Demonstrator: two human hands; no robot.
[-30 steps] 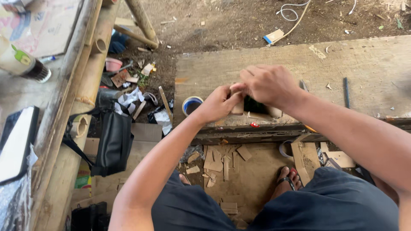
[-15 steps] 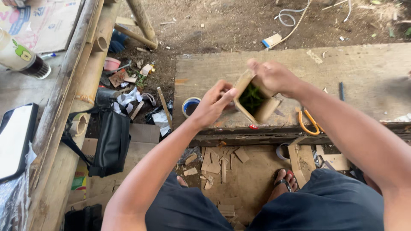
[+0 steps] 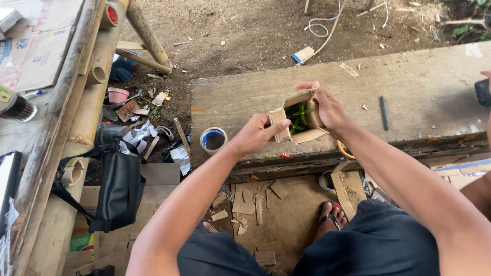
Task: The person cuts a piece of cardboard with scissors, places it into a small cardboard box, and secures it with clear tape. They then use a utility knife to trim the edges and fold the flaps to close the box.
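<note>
Centre frame, above the plank surface (image 3: 409,97): small cardboard box (image 3: 298,118) of green sprigs (image 3: 298,115) held open and tilted up for viewing, left hand (image 3: 254,135) pinching its near flap, right hand (image 3: 327,106) cupping the far side, tape roll (image 3: 213,140) just left.

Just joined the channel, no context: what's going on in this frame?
A seated person holds a small open cardboard box in both hands above a worn wooden plank. The left hand grips its near-left corner; the right hand holds the far-right side. Something green and leafy sits inside. A tape roll rests at the plank's left end, a dark pen to the right. Cardboard scraps litter the ground by the person's feet.
</note>
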